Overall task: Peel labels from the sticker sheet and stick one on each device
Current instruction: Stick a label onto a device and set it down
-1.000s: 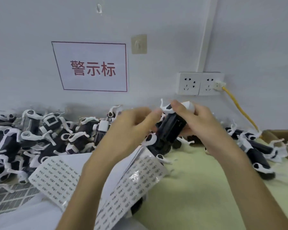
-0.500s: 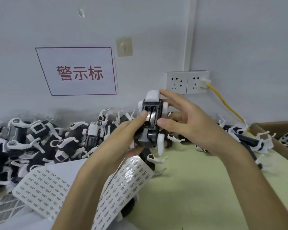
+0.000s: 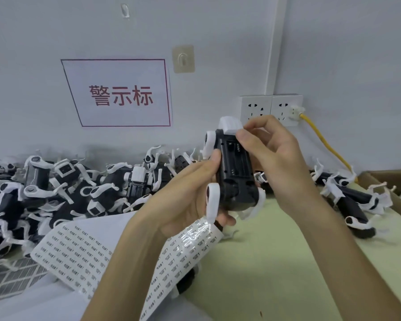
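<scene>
Far left on worktop: pile of devices. Near left: sticker sheet, partly under left forearm. Centre, mid-air: left hand gripping upright device by its left side and bottom. Right hand pinching device's top, thumb on black underside. Right: more devices.

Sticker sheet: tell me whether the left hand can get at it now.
Probably yes, once freed: the left hand grips the device, but the sticker sheet lies just below it, nothing between.
</scene>
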{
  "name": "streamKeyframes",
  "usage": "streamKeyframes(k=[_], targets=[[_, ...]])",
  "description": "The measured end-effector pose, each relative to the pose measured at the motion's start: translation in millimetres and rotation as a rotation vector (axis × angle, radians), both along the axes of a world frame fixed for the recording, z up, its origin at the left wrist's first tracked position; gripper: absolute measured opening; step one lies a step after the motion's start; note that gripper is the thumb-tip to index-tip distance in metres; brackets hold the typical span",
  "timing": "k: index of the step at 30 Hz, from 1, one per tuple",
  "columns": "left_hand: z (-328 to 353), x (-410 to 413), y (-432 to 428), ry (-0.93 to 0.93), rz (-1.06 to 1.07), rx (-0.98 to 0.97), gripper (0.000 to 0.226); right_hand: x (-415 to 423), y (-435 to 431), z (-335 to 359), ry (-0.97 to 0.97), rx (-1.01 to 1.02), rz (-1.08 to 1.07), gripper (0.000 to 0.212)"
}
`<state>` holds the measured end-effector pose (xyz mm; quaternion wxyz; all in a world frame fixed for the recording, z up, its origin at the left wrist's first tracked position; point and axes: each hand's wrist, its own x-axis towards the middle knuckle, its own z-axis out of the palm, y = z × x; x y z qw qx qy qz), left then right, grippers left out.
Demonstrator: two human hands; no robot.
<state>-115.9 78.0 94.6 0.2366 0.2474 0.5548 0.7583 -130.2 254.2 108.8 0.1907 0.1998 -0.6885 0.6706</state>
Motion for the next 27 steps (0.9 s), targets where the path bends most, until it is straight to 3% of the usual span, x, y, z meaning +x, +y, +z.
streamKeyframes(k=[4, 8, 12, 14, 16, 18, 21, 24, 27], targets=[[-0.5, -3.8, 1.5, 0.101, 0.226, -0.126, 0.058, 2.5, -3.8, 1.7, -0.071, 0.034, -0.005, 0.048], [0.5, -3.5, -2.3, 0.125, 0.354, -0.145, 0.054, 3.2, -1.1, -0.1, -0.1, 0.089, 0.152, 0.056], [7.2, 0.0, -4.7, 0.105, 0.428, -0.078, 0.072, 4.3, 3.6, 1.2, -0.029, 0.275, 0.276, 0.072], [12.7, -0.6, -8.5, 0.043, 0.501, -0.002, 0.066, 1.7, 1.1, -1.7, -0.027, 0.333, 0.189, 0.064], [16.2, -3.5, -16.1, -0.023, 0.578, 0.114, 0.059, -4.6, -0.9, -8.7, -0.062, 0.419, 0.072, 0.043], [17.8, -4.5, -25.6, -0.055, 0.609, 0.255, 0.04, -11.5, -1.4, -18.5, -0.186, 0.65, 0.001, 0.029], [18.7, -3.3, -38.2, -0.059, 0.633, 0.333, 0.022, -15.9, -7.1, -35.1, -0.438, 0.923, 0.176, 0.037], [17.7, -7.6, -46.7, -0.052, 0.651, 0.319, 0.017, -14.2, -22.6, -50.3, -0.485, 0.946, 0.329, 0.032], [17.7, -6.3, -47.2, 0.005, 0.65, 0.207, 0.016, -16.7, -33.5, -59.3, -0.407, 0.856, 0.315, 0.016]])
